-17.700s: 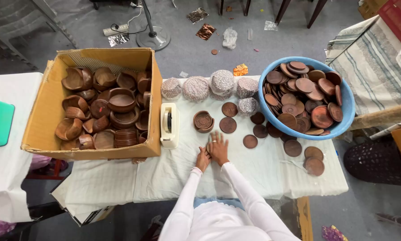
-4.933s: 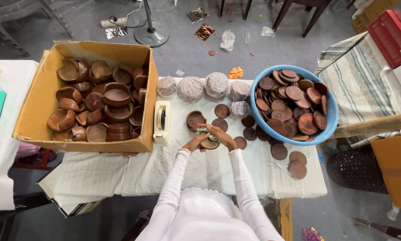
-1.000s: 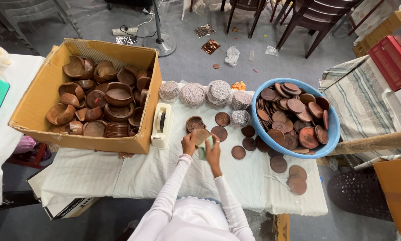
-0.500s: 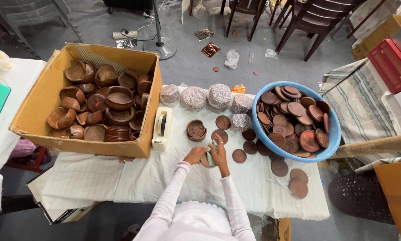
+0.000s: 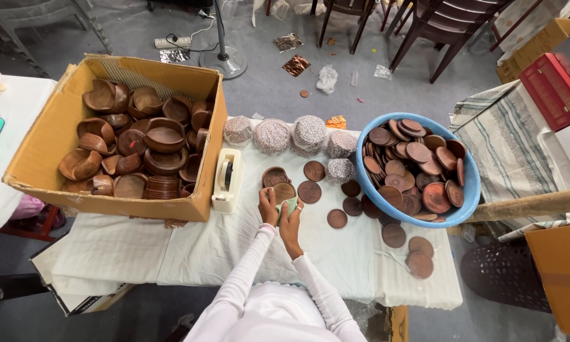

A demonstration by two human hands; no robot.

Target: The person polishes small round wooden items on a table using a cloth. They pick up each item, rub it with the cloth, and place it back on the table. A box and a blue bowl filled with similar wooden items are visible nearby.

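Observation:
My left hand (image 5: pixel 269 206) holds a round brown wooden lid (image 5: pixel 284 190) up on edge above the white tablecloth (image 5: pixel 202 247). Against the lid my right hand (image 5: pixel 290 223) presses a small pale green cloth (image 5: pixel 288 206). Just beyond the lid stands a small wooden bowl (image 5: pixel 273 177) with a carved lid. Several loose wooden lids (image 5: pixel 309 191) lie on the cloth to the right of my hands.
A cardboard box (image 5: pixel 44 158) full of wooden bowls stands at the left, a cream tape dispenser (image 5: pixel 227 180) beside it. A blue basin (image 5: pixel 465 202) heaped with lids sits at the right. Several wrapped bundles (image 5: pixel 273 135) line the table's far edge. Chairs and litter lie beyond.
Half a second ago both hands held the lid low against the tablecloth. Now the lid is raised and turned on edge, as it was a second ago, the green cloth still against it.

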